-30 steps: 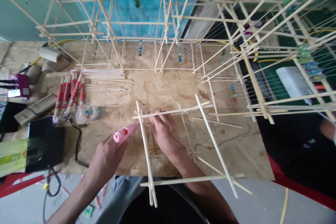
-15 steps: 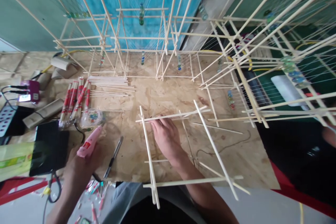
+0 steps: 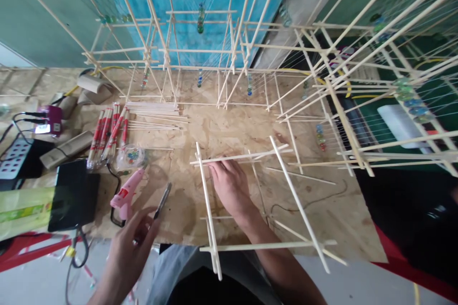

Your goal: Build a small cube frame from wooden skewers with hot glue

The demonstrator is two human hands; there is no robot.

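Right hand (image 3: 231, 186) lies flat, fingers together, pressing down on the bamboo-stick frame (image 3: 204, 190) near where a crosspiece (image 3: 243, 156) crosses its long side; the frame lies on the chipboard bench top (image 3: 229, 128). Left hand (image 3: 130, 248) appears to pinch a slim craft knife (image 3: 162, 200) (grip partly obscured; not confirmed). A pink hot-glue gun (image 3: 125, 195) lies near it. Assessed as sound practice: flat, even pressure keeps the sticks from shifting.
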